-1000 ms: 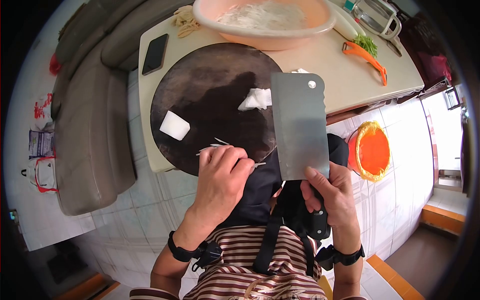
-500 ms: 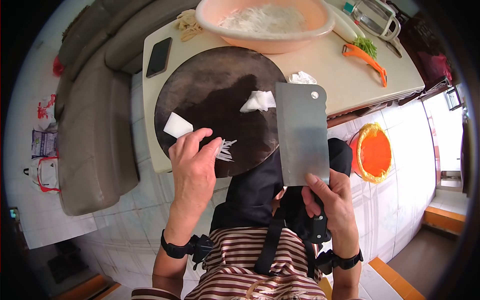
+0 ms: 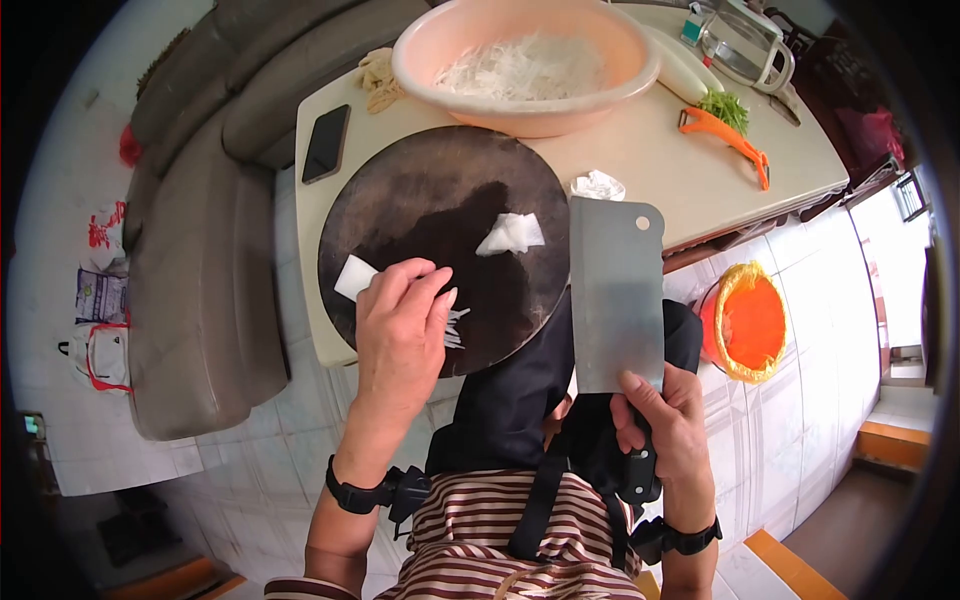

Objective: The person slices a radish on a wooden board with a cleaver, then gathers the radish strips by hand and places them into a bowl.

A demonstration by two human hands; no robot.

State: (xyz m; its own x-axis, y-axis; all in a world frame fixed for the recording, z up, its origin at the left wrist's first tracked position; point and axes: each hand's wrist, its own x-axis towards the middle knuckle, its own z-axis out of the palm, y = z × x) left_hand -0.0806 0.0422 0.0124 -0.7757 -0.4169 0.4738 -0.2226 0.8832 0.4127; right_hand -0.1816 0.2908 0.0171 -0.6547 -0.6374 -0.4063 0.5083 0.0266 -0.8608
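My right hand (image 3: 662, 415) is closed around the black handle of a wide cleaver (image 3: 618, 295), whose blade points away from me at the right edge of the round dark board (image 3: 390, 200). Over the board's lower left is my left hand (image 3: 402, 325), fingers bent and apart, with no object visible between them. Thin white shreds (image 3: 456, 328) lie on the board beside its fingertips and are partly hidden by them. A white block (image 3: 354, 277) sits left of these fingers. Farther right on the board is a crumpled white piece (image 3: 511, 234).
A pink basin (image 3: 525, 115) of white shreds stands behind the board. The pale table (image 3: 610, 150) also holds a phone (image 3: 326, 143), a cloth (image 3: 378, 80), an orange peeler (image 3: 728, 137), greens (image 3: 724, 108) and a glass jug (image 3: 742, 45). A lined red bin (image 3: 745, 322) stands right, a grey sofa (image 3: 205, 290) left.
My left hand has shifted slightly right and up from the board's surface relative to the shreds, now covering part of the white block. The view has tilted, so the board and table appear lower.
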